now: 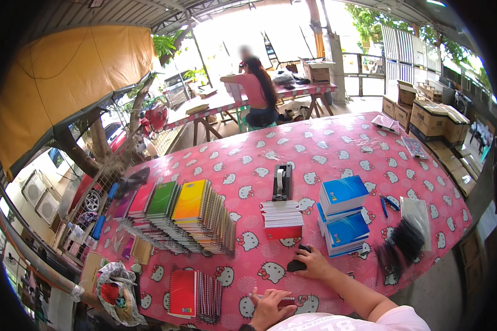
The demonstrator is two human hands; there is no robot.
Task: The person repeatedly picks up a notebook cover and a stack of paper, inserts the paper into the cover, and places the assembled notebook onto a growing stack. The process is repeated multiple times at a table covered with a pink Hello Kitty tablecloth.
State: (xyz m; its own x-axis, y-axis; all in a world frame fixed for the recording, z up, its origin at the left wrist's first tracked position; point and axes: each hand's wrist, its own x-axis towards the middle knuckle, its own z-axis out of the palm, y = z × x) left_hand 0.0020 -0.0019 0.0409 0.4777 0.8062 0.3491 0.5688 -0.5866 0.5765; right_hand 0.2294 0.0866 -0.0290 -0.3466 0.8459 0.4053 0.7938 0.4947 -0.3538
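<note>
At the table's near edge, my left hand (270, 310) is closed at a small dark-red pad or card (286, 302). Most of that piece is hidden under my fingers and shirt. My right hand (316, 263) grips a small black object (297, 265) standing on the tabletop; its kind is hard to make out. Beyond my hands are a stack of white-edged red booklets (283, 220) and a black tape dispenser (282, 182). Blue notebooks (345, 220) rise in two piles beyond my right hand. Red spiral notebooks (183, 292) lie to the left of my left hand.
Rows of yellow spiral notebooks (191, 204) and green ones (162, 198) stand at the left. Black binding coils (406, 240), a plastic sleeve (417, 212) and blue pens (384, 207) lie right. Cardboard boxes (428, 117) stand beyond; a person (257, 91) sits at another table.
</note>
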